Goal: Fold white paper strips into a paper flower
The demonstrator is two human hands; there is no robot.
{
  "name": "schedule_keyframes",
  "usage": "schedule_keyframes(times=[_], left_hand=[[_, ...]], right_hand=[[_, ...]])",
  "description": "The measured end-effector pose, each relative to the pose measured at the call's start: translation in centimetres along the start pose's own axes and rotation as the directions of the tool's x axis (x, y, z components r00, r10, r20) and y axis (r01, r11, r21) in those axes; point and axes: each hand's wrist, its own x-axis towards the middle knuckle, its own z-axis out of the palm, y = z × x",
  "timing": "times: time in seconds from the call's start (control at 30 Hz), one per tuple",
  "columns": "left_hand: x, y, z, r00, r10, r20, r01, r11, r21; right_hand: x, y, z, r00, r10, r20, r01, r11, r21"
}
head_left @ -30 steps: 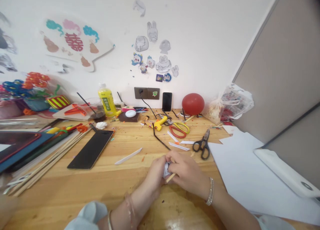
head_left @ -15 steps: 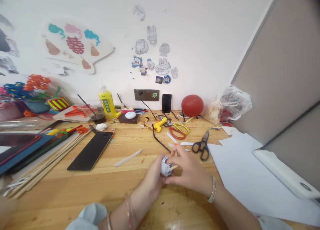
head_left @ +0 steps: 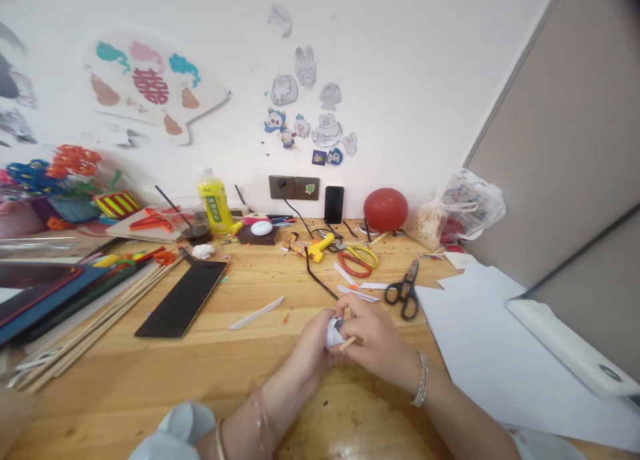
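Observation:
Near the table's middle, my left hand [head_left: 311, 345] is closed around a small white folded paper piece [head_left: 333, 333]. My right hand [head_left: 369, 330] bends over it from the right, its fingers pressed on the paper. A short pale wooden stick [head_left: 347, 343] pokes out between the paper and my right fingers. Just behind the hands lie thin white paper strips [head_left: 358, 293] and a black bent stem [head_left: 320, 278]. Another white strip [head_left: 257, 313] rests to the left. Black-handled scissors [head_left: 404, 292] lie right of my right hand.
White paper sheets [head_left: 500, 340] cover the right side. A black tablet [head_left: 183, 299] and wooden sticks [head_left: 107, 317] lie left. Farther back are a yellow glue gun [head_left: 321, 248], red-and-yellow scissors [head_left: 357, 260], a red balloon [head_left: 385, 209], a yellow bottle [head_left: 215, 203] and a phone [head_left: 333, 205].
My right fingers have closed in over the paper piece, covering more of it. The stick points lower now, and a strip behind the hands shows more fully.

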Motion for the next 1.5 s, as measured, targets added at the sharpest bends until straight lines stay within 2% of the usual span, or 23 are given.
schedule_keyframes(times=[0.17,0.3,0.4,0.6,0.8,0.93,1.03,1.2,1.33,1.5], left_hand=[[0.1,0.0,-0.3,1.0,-0.001,-0.02,0.0,0.999,-0.034],[0.2,0.3,-0.6,0.999,0.054,-0.007,-0.054,0.998,-0.04],[0.3,0.5,-0.7,0.991,0.119,0.055,-0.117,0.992,-0.041],[0.1,0.6,-0.7,0.957,0.227,0.18,-0.205,0.97,-0.132],[0.2,0.6,-0.6,0.954,0.275,0.116,-0.27,0.961,-0.057],[0.0,0.6,-0.4,0.943,0.302,0.14,-0.311,0.949,0.044],[-0.3,0.7,-0.3,0.938,0.308,0.157,-0.324,0.943,0.083],[-0.4,0.9,-0.1,0.937,0.34,0.085,-0.346,0.935,0.072],[-0.4,0.8,0.0,0.935,0.35,0.062,-0.354,0.932,0.08],[-0.1,0.6,-0.2,0.928,0.369,0.044,-0.372,0.925,0.082]], right_hand=[[0.1,-0.1,-0.3,1.0,0.019,-0.013,-0.018,0.998,0.055],[-0.1,0.0,-1.5,0.988,0.054,-0.147,-0.023,0.979,0.204],[-0.3,0.3,-2.2,0.966,0.132,-0.221,-0.069,0.96,0.272],[-0.3,0.6,-2.5,0.948,0.234,-0.216,-0.175,0.95,0.259],[-0.2,0.4,-1.9,0.962,0.229,-0.147,-0.176,0.935,0.307],[-0.7,0.4,-1.3,0.932,0.295,-0.21,-0.211,0.914,0.348],[-0.8,0.4,-1.2,0.93,0.285,-0.23,-0.214,0.933,0.29],[-0.4,0.4,-1.7,0.985,0.084,-0.149,-0.08,0.996,0.033],[-0.4,0.1,-2.0,0.993,0.066,-0.099,-0.076,0.992,-0.096],[-0.4,0.0,-1.8,1.0,0.01,-0.004,-0.011,0.989,-0.148]])
